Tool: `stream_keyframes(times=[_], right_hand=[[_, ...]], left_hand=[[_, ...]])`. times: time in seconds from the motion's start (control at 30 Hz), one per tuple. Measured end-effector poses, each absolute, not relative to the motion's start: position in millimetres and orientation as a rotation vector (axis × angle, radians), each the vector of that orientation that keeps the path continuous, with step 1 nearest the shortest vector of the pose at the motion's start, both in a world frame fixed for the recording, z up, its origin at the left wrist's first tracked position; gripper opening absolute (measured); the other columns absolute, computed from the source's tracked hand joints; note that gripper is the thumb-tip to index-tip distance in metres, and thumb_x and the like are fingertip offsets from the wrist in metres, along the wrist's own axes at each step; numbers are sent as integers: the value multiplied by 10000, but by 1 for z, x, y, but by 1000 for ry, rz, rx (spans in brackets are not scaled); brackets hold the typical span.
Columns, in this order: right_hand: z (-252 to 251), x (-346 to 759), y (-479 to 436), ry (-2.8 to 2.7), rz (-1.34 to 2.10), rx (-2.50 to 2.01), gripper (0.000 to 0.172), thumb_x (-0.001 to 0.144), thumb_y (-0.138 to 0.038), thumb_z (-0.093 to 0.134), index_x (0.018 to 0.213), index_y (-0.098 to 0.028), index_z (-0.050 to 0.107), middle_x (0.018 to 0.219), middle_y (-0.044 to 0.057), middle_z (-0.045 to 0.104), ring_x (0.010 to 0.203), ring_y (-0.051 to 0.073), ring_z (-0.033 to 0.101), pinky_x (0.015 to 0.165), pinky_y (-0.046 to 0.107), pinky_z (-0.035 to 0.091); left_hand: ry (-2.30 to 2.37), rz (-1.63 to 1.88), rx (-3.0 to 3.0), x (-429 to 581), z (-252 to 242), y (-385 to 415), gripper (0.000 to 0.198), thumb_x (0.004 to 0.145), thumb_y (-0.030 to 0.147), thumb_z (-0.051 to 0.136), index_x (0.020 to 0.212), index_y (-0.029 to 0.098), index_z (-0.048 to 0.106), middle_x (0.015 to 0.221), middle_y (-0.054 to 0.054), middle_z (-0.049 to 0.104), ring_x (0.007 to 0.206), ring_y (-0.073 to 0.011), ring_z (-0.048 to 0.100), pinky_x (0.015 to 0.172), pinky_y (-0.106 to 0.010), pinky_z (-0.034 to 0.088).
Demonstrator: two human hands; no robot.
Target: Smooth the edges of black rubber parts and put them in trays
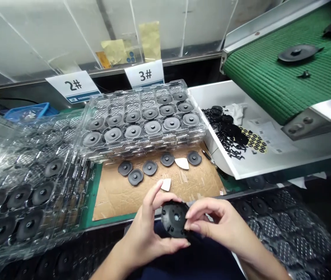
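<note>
Close to my body, my left hand (146,229) grips a black round plastic disc (173,218) by its edge, fingers along the top and thumb underneath. The disc's face, with a light centre and small holes, is turned up toward me. At its right edge the thumb and fingertips of my right hand (212,219) are pinched together; whether a small part is between them is hidden. Just beyond lies a brown cardboard sheet (111,198) carrying several dark discs (135,177), a white rounded piece (182,163) and a smaller white piece (166,184).
Clear plastic trays (142,138) of dark discs are stacked behind the cardboard, with more trays (22,229) at left. To the right, a white bin (273,165) holds small black parts and yellow-backed stickers (256,140). A green conveyor belt (259,70) overhangs it, bearing a disc (298,53).
</note>
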State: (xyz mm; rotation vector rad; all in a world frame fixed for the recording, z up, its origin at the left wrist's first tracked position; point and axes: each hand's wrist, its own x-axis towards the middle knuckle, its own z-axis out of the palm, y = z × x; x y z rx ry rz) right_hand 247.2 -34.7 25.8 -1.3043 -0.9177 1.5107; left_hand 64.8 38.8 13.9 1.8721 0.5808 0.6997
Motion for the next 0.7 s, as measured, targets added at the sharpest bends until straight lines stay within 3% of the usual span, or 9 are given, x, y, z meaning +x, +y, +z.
stream_keyframes(times=[0.37, 0.5, 0.7], right_hand=[[32, 244, -43, -1155, 1216, -1469, 117, 733, -181, 656, 847, -207, 664, 778, 7, 676, 706, 128, 617, 689, 227, 499], [30, 240, -42, -1179, 1204, -1434, 69, 752, -122, 596, 759, -191, 605, 729, -9, 623, 694, 114, 584, 669, 216, 474], [27, 239, -39, -1036, 1348, -1383, 84, 740, -250, 670, 729, -188, 614, 733, -10, 620, 709, 109, 588, 672, 203, 466]], left_hand=[[619, 922, 2321, 65, 20, 31, 1005, 631, 172, 735, 1377, 250, 66, 1104, -127, 585, 979, -229, 587, 840, -410, 477], [641, 956, 2338, 62, 18, 28, 993, 633, 149, 732, 1377, 240, 82, 1108, -124, 581, 987, -214, 581, 851, -386, 470], [659, 980, 2275, 58, 20, 26, 991, 633, 175, 737, 1374, 244, 83, 1112, -121, 581, 1011, -223, 572, 867, -400, 469]])
